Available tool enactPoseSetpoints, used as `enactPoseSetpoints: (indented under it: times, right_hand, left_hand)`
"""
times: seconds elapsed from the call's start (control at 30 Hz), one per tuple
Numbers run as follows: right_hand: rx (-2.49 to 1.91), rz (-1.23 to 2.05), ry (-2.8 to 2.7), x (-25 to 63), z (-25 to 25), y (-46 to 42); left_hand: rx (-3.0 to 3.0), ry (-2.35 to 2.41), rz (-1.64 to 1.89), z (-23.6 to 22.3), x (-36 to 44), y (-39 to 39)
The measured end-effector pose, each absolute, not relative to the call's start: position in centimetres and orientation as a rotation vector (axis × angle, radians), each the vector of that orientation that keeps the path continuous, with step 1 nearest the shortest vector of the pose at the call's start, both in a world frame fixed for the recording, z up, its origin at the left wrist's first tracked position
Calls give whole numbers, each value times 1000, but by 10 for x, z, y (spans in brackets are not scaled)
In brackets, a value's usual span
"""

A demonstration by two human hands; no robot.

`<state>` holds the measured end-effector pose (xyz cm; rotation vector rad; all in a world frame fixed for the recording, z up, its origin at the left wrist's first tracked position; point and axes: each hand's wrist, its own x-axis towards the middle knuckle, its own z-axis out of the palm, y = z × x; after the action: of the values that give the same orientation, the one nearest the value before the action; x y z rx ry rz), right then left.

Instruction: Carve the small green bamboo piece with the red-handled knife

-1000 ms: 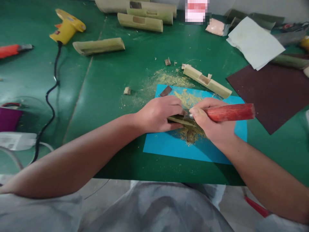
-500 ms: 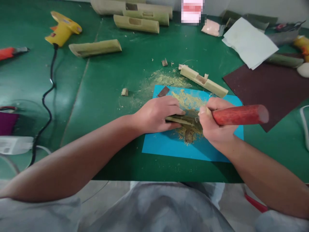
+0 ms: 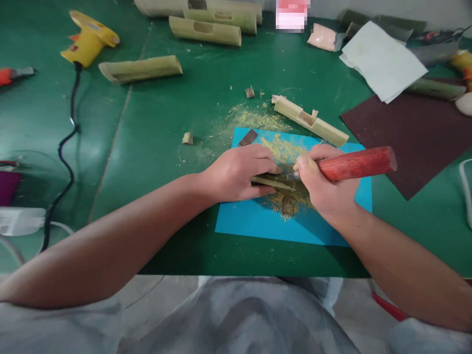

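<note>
The person's left hand [image 3: 241,172] is clamped on the bamboo [image 3: 275,183], fingers along its far side and thumb along the near one. The right hand [image 3: 326,184] is wrapped around the red handle of a tool [image 3: 357,164], whose short metal end points left over the bamboo — whether the tip touches it cannot be told. The handle slants out to the right, past the fist.

The bamboo lies over a blue sheet [image 3: 236,221], between the two hands, its right part mostly hidden by the right hand. Pale shavings [image 3: 280,147] are scattered beyond it, with more in a heap on its near side. A brown chip [image 3: 248,137] rests at the sheet's upper left corner.

Just beyond the sheet's far edge, a notched tube [image 3: 309,120] lies aslant on the green table [image 3: 177,108]. To the right is a brown sheet [image 3: 405,142] — white paper [image 3: 383,59] overlaps its far corner.
</note>
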<state>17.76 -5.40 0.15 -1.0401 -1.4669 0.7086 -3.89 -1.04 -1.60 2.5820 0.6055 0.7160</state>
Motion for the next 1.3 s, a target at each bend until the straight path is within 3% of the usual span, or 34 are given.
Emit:
enactPoseSetpoints:
  times: [0.3, 0.6, 1.3]
  right_hand:
    - [-1077, 537, -1419, 180, 1, -53]
    - [-1046, 695, -1426, 175, 2, -54]
    - [-1026, 631, -1499, 177, 1, -54]
  left_hand:
    - [2599, 595, 768, -18, -38, -10]
    - [2596, 601, 738, -19, -39, -10]
    - [2598, 613, 711, -16, -39, -10]
